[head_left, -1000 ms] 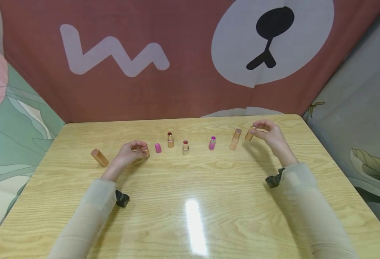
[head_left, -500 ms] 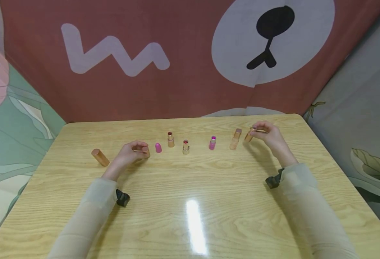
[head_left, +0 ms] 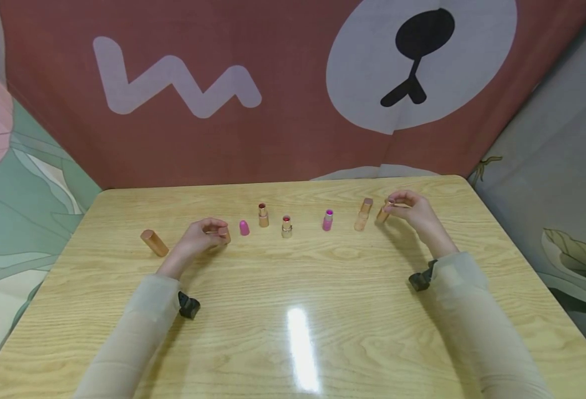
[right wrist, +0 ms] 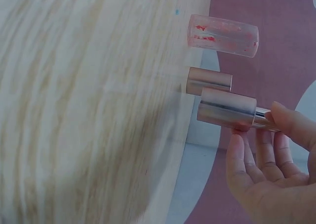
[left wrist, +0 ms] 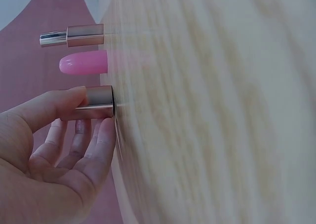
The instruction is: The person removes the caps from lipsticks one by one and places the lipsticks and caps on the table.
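Observation:
My left hand [head_left: 200, 237] pinches a short rose-gold lipstick cap [left wrist: 98, 101] between thumb and fingers, its end right at the tabletop in the left wrist view. Beside that cap stands a glossy pink cap [left wrist: 84, 62]. On the far right, my right hand [head_left: 417, 215] holds an uncapped rose-gold lipstick [right wrist: 227, 108] by its shiny collar, the wide base pointing down, close over the table. Just left of this lipstick are a rose-gold cap [head_left: 366, 206] and, in front of it, a clear cap [right wrist: 222, 35] with red smears inside.
Between the hands stand three uncapped lipsticks: a rose-gold one [head_left: 263, 216], one with a clear base [head_left: 286, 228] and a magenta one [head_left: 327, 221]. A taller rose-gold tube [head_left: 154, 243] stands left of the left forearm. A red cloth [head_left: 293, 138] hangs behind the wooden table [head_left: 253, 299].
My right hand has brought the lipstick slightly down and left, nearer the tabletop. The left hand keeps its place on the cap, and the standing lipsticks have not moved.

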A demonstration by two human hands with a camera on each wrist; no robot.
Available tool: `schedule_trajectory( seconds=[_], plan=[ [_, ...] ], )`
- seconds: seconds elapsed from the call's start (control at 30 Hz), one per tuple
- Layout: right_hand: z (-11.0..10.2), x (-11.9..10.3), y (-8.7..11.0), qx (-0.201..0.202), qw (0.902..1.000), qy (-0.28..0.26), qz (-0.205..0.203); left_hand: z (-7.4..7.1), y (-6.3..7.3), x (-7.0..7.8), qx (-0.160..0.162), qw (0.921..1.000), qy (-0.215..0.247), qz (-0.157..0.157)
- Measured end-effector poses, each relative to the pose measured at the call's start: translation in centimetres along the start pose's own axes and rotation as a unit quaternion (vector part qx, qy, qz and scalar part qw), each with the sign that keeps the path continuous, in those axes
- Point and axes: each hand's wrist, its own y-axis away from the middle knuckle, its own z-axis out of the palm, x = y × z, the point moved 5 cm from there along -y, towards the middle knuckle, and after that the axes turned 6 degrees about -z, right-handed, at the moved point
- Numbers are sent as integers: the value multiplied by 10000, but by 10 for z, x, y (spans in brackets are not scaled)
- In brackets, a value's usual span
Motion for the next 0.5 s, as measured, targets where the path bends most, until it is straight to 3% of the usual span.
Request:
schedule_trajectory(
  seconds=[0.5],
  plan=[
    [1,5,-2,-111,9997,145,141,-1,-1,-2,-60,9998,-192,-48]
  ],
)
